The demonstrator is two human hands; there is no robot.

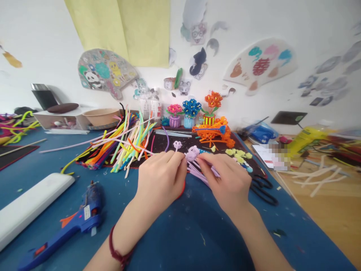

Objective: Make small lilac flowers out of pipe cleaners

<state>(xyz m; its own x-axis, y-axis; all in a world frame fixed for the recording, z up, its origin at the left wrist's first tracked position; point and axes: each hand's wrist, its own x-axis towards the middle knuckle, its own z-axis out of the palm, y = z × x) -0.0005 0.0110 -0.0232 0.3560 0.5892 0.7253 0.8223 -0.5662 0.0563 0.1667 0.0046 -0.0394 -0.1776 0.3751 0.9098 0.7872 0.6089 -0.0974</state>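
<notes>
My left hand (162, 177) and my right hand (228, 177) come together over the near edge of the dark mat, fingers pinched. Between the fingertips is a lilac pipe-cleaner flower (192, 153) made of fuzzy loops. The left thumb and fingers close at its left side, the right ones at its right; my knuckles partly hide the grip. Just behind the left hand shows a second small lilac flower (177, 144). Under the right hand lie several loose lilac pipe cleaners (199, 174). Pale yellow flower pieces (238, 153) rest beyond the right hand.
A large heap of coloured pipe cleaners (124, 141) lies left of the mat. A blue glue gun (84, 218) and white power strip (34, 207) are at the near left. Black-handled scissors (265, 190) sit right. Potted flowers (189, 121) and orange flowers (214, 131) stand behind.
</notes>
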